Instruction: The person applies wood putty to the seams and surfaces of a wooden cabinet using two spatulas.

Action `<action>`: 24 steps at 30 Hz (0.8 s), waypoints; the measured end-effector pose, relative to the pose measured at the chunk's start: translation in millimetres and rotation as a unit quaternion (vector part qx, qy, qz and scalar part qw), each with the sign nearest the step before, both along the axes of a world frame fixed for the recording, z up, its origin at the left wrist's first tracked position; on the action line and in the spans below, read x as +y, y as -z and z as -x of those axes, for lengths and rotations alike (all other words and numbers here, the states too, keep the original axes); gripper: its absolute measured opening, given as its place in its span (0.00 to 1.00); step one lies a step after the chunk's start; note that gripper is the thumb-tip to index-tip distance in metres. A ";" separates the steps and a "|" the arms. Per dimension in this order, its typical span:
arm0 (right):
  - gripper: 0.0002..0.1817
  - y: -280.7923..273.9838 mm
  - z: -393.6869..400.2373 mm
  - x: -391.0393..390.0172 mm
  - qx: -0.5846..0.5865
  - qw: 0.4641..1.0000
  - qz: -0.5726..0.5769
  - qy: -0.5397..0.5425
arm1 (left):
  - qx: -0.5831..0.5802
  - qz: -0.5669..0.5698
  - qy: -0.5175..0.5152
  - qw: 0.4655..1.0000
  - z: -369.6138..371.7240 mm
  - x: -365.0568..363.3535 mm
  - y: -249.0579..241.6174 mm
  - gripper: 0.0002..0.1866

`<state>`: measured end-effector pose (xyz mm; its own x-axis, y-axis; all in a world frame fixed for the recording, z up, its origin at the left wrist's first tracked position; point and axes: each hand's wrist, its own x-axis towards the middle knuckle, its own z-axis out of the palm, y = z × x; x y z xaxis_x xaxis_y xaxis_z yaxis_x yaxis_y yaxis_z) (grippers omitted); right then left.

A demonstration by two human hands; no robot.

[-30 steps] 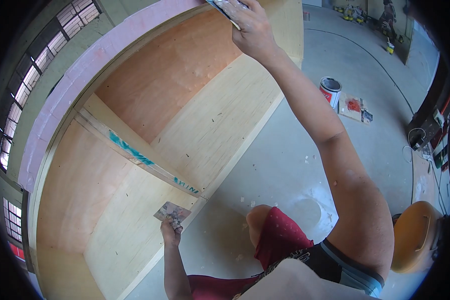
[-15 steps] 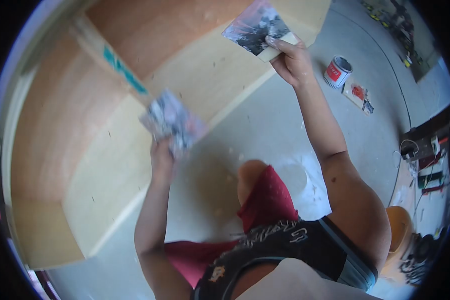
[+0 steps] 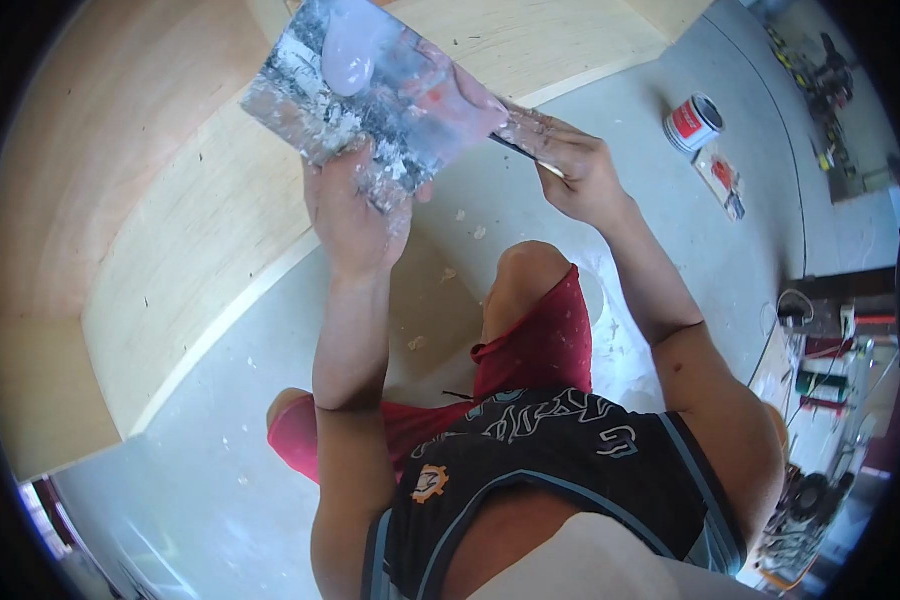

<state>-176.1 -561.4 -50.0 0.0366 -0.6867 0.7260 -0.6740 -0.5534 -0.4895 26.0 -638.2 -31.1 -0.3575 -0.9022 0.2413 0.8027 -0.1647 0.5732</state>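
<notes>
My left hand [image 3: 355, 215] grips the near edge of a flat putty board [image 3: 400, 95] that is smeared with dark, white and pinkish filler. On its upper part sits a glossy pale lilac dollop of filler [image 3: 348, 55]. My right hand [image 3: 575, 170] is closed around a putty scraper [image 3: 513, 147], now seen nearly edge-on. The scraper's blade meets the board's right corner, and how much of it lies on the board cannot be made out. Filler residue coats the fingers of both hands. Behind the board stands a curved plywood piece [image 3: 205, 205].
A tin with a red label [image 3: 694, 124] stands on the grey floor at upper right. Beside it lies a small board with red paste [image 3: 720, 180]. Several tools lie at the far upper right, and a cluttered bench [image 3: 840, 300] is at the right. Crumbs of filler dot the floor.
The putty board has risen and come closer to the camera. My right hand has lowered and turned, bringing the scraper from apart to the board's right corner.
</notes>
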 end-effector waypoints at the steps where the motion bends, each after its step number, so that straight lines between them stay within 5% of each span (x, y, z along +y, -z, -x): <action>1: 0.28 5.3 5.1 3.6 0.007 0.999 -0.042 0.009 | -0.015 0.023 -0.018 0.999 -3.7 4.7 -6.1 0.17; 4: 0.25 -1.5 8.9 10.7 -0.028 0.998 -0.054 0.034 | -0.035 0.062 -0.059 0.996 -14.0 7.5 -11.1 0.16; 8: 0.26 -58.7 -12.6 24.8 0.105 0.992 0.014 0.074 | -0.145 0.127 -0.093 0.977 -23.9 0.6 -3.7 0.14; 14: 0.28 -118.2 -66.7 20.4 0.427 0.886 0.060 0.172 | -0.128 0.098 -0.071 0.984 -41.6 -8.6 4.5 0.14; 24: 0.25 -111.4 -14.7 -8.2 0.448 0.873 0.139 0.136 | -0.070 0.031 0.000 0.997 -22.6 -14.8 4.5 0.15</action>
<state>-161.3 -569.6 61.4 0.5386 -0.5596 0.6299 -0.8419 -0.3276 0.4289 48.6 -652.9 -35.6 -0.3917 -0.8870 0.2444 0.7135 -0.1251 0.6894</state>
